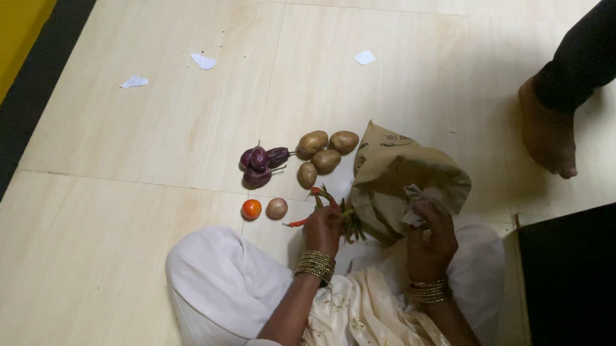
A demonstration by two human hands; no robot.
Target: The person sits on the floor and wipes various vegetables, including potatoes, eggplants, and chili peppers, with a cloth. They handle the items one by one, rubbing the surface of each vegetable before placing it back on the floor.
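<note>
chillies (328, 209) in left hand (324, 231)

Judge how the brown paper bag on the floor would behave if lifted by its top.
The brown paper bag looks crumpled and creased, so it would probably flex and sag rather than hold shape. The right hand grips its rumpled mouth, which suggests thin, pliable paper. It likely tears easily if loaded; its contents are hidden.
</note>
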